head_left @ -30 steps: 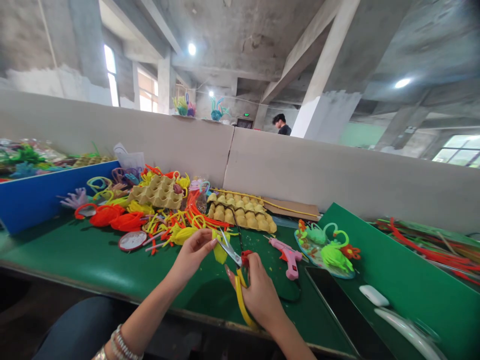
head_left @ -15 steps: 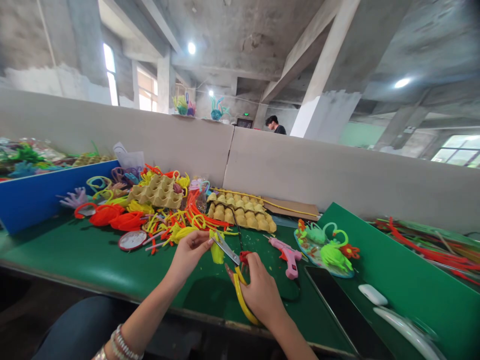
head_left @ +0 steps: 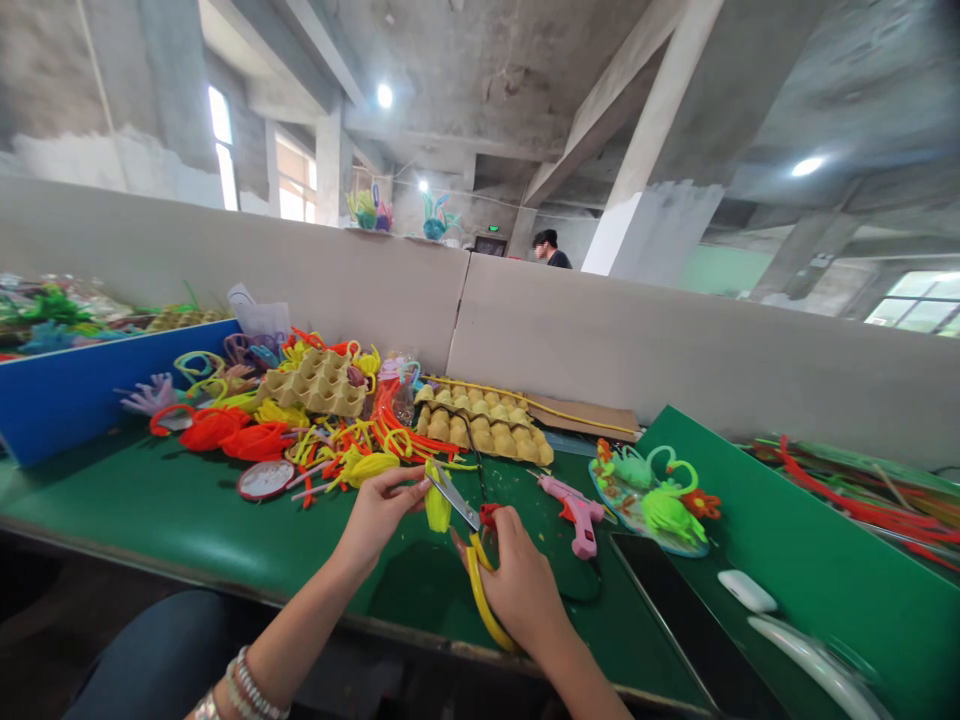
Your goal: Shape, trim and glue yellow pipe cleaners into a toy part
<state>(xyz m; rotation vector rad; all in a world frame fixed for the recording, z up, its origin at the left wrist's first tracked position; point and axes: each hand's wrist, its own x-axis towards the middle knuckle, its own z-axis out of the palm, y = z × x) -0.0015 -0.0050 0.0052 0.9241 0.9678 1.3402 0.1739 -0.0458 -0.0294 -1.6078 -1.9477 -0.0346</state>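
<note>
My left hand (head_left: pixel 379 520) pinches a small yellow fuzzy piece (head_left: pixel 436 505) just above the green table (head_left: pixel 180 520). My right hand (head_left: pixel 521 585) grips scissors (head_left: pixel 469 545) with yellow handles and a red pivot; the metal blades point up-left and touch the yellow piece. Both hands hover near the table's front edge. A beaded bracelet sits on my left wrist.
A heap of coloured pipe cleaners (head_left: pixel 330 430) and egg cartons (head_left: pixel 480 425) lies behind my hands. To the right are a pink glue gun (head_left: pixel 576 512), a plate of green figures (head_left: pixel 652 495), a dark phone (head_left: pixel 675 610) and a raised green board (head_left: pixel 817 570). A blue box (head_left: pixel 82 385) stands at left. A person (head_left: pixel 551 248) stands beyond the cardboard partition (head_left: pixel 600 330).
The scissor blades have closed in on the yellow piece, which my left hand has turned and shifted slightly. My right hand stays in nearly the same place.
</note>
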